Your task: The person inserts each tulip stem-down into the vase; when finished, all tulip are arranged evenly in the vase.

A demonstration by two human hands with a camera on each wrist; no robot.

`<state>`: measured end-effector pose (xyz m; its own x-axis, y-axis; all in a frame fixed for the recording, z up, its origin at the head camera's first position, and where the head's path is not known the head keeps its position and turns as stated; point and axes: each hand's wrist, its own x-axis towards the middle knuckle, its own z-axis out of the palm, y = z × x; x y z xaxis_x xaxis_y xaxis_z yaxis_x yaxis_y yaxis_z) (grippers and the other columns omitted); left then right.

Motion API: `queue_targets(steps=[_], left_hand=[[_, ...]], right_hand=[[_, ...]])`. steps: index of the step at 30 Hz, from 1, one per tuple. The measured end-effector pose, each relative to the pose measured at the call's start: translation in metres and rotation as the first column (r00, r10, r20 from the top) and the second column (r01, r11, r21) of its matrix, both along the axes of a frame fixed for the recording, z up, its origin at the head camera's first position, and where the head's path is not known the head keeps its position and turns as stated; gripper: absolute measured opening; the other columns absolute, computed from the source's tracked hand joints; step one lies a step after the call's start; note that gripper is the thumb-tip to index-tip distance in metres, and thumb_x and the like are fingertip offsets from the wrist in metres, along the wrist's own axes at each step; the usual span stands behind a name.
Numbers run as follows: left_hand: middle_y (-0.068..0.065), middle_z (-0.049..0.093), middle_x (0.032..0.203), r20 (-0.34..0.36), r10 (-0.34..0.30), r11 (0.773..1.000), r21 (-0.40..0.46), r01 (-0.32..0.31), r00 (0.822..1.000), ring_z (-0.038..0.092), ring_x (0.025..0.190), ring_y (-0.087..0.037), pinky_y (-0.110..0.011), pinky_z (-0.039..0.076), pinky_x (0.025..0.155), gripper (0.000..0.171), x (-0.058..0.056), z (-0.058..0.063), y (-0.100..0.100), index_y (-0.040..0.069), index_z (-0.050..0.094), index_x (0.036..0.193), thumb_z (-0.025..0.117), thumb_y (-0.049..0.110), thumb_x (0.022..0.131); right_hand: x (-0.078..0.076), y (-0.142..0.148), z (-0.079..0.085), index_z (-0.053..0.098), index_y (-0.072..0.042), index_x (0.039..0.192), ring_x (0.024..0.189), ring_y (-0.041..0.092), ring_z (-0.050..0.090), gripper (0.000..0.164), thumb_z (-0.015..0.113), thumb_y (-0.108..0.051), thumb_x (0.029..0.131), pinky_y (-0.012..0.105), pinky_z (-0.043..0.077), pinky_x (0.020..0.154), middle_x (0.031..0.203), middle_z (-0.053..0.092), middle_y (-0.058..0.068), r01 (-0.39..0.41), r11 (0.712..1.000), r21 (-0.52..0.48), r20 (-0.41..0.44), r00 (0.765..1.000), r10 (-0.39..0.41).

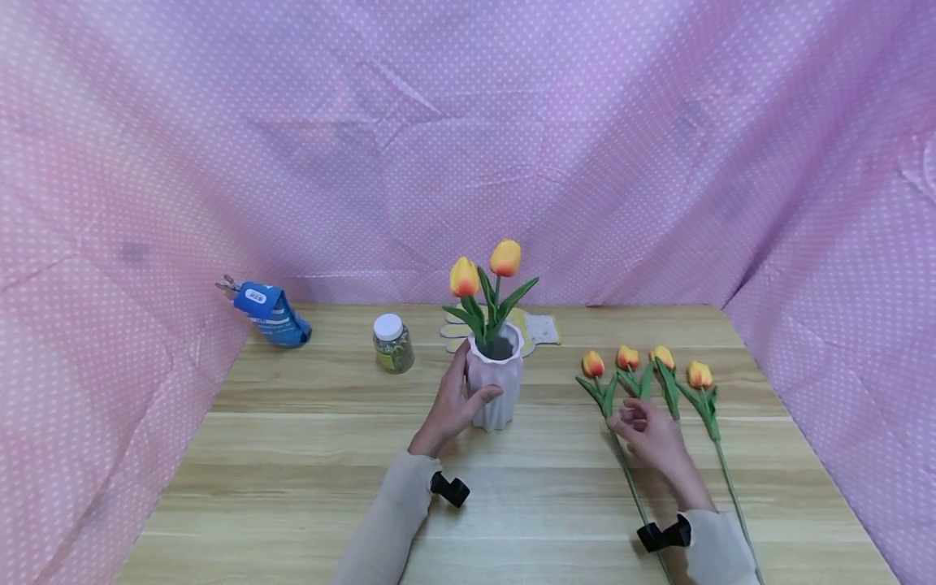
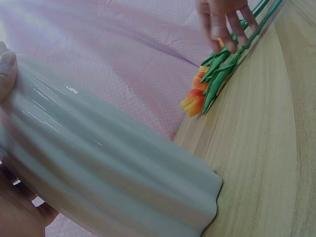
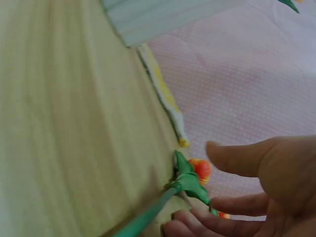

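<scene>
A white fluted vase (image 1: 497,390) stands upright on the table, with two yellow-orange tulips (image 1: 505,258) in it. My left hand (image 1: 453,408) grips the vase's left side, thumb across the front and fingers around the back. To the right lie several more tulips (image 1: 699,374) with green leaves and long stems. Over them hovers my right hand (image 1: 653,439), its fingertips right at the stem of the leftmost tulip (image 1: 593,366). In the right wrist view, the thumb stands apart from loosely bent fingers, and nothing is pinched between them.
Behind the vase lies a white and yellow glove (image 1: 543,329). A small jar (image 1: 394,349) with a white lid stands left of the vase. Farther left is a blue pouch (image 1: 279,319) with a clip on top. Pink dotted cloth (image 1: 468,162) hangs around the wooden table (image 1: 292,487).
</scene>
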<state>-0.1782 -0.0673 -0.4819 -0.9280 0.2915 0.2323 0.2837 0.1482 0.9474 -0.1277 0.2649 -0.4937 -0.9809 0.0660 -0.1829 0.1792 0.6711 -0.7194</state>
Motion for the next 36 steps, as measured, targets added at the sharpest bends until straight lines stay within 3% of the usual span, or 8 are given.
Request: queue_targets(steps=[6, 11, 14, 17, 21, 27, 31, 36], left_hand=[[-0.007, 0.036, 0.161, 0.003, -0.002, 1.0, 0.001, 0.002, 1.0, 0.035, 0.15, -0.029, -0.057, 0.027, 0.125, 0.092, 0.0, 0.001, 0.0, 0.023, 0.014, 0.161, 0.071, 0.042, 0.092], [-0.007, 0.036, 0.161, 0.011, -0.003, 1.0, 0.002, 0.003, 1.0, 0.036, 0.149, -0.029, -0.056, 0.028, 0.125, 0.09, 0.0, 0.0, 0.0, 0.023, 0.014, 0.161, 0.072, 0.034, 0.093], [-0.007, 0.036, 0.161, 0.015, -0.004, 1.0, -0.001, 0.004, 1.0, 0.036, 0.149, -0.029, -0.057, 0.028, 0.125, 0.089, 0.0, 0.0, 0.0, 0.024, 0.014, 0.161, 0.072, 0.032, 0.093], [-0.007, 0.036, 0.161, 0.017, -0.004, 1.0, -0.002, 0.004, 1.0, 0.035, 0.149, -0.029, -0.056, 0.027, 0.125, 0.089, 0.0, 0.0, 0.0, 0.023, 0.014, 0.161, 0.072, 0.032, 0.093], [-0.007, 0.035, 0.161, 0.019, -0.004, 1.0, -0.004, 0.004, 1.0, 0.034, 0.15, -0.028, -0.056, 0.027, 0.125, 0.09, 0.001, 0.0, -0.001, 0.023, 0.014, 0.161, 0.072, 0.034, 0.092], [-0.007, 0.035, 0.161, 0.021, -0.013, 1.0, 0.002, 0.013, 1.0, 0.034, 0.151, -0.028, -0.056, 0.026, 0.125, 0.089, -0.001, -0.001, -0.001, 0.023, 0.014, 0.161, 0.072, 0.03, 0.093], [-0.007, 0.035, 0.161, 0.015, -0.007, 1.0, 0.003, 0.007, 1.0, 0.034, 0.15, -0.029, -0.057, 0.026, 0.125, 0.089, 0.0, 0.001, 0.0, 0.023, 0.014, 0.161, 0.072, 0.032, 0.093], [-0.007, 0.035, 0.162, 0.01, 0.002, 1.0, -0.004, -0.002, 1.0, 0.033, 0.151, -0.029, -0.058, 0.026, 0.125, 0.091, -0.001, 0.0, 0.0, 0.023, 0.014, 0.161, 0.072, 0.04, 0.092]], right_hand=[[0.001, -0.008, -0.004, 0.054, 0.012, 0.132, 0.102, 0.036, 0.067, 0.058, 0.07, -0.029, 0.093, 0.042, 0.061, 0.079, 0.118, 0.066, 0.029, -0.041, 0.986, 0.164, -0.023, 0.999, 0.046], [0.0, -0.013, -0.003, 0.064, 0.006, 0.111, 0.084, 0.025, 0.061, 0.04, 0.071, -0.028, 0.092, 0.035, 0.052, 0.066, 0.097, 0.066, 0.02, -0.069, 0.976, 0.204, -0.017, 0.997, 0.074], [0.0, -0.014, -0.004, 0.067, 0.007, 0.11, 0.088, 0.029, 0.062, 0.04, 0.071, -0.029, 0.092, 0.04, 0.054, 0.069, 0.101, 0.065, 0.022, -0.076, 0.972, 0.221, -0.007, 0.997, 0.08], [0.001, -0.016, -0.005, 0.067, 0.008, 0.118, 0.098, 0.033, 0.064, 0.047, 0.07, -0.031, 0.092, 0.047, 0.057, 0.078, 0.113, 0.063, 0.027, -0.07, 0.966, 0.25, -0.003, 0.997, 0.073], [0.001, -0.02, -0.005, 0.069, 0.007, 0.113, 0.092, 0.031, 0.062, 0.042, 0.071, -0.029, 0.091, 0.046, 0.055, 0.075, 0.109, 0.062, 0.025, -0.053, 0.953, 0.298, 0.006, 0.999, 0.053], [0.001, -0.026, -0.004, 0.07, 0.001, 0.091, 0.077, 0.025, 0.057, 0.02, 0.073, -0.018, 0.089, 0.035, 0.047, 0.059, 0.089, 0.062, 0.016, -0.025, 0.928, 0.372, -0.016, 0.999, 0.033], [0.002, -0.027, -0.003, 0.069, -0.001, 0.084, 0.071, 0.022, 0.055, 0.015, 0.073, -0.015, 0.089, 0.03, 0.04, 0.055, 0.082, 0.062, 0.013, -0.016, 0.928, 0.373, -0.027, 0.999, 0.028], [0.001, -0.026, 0.001, 0.069, -0.001, 0.082, 0.067, 0.02, 0.056, 0.015, 0.073, -0.015, 0.088, 0.028, 0.04, 0.054, 0.078, 0.066, 0.011, -0.015, 0.937, 0.35, -0.014, 1.0, 0.021]])
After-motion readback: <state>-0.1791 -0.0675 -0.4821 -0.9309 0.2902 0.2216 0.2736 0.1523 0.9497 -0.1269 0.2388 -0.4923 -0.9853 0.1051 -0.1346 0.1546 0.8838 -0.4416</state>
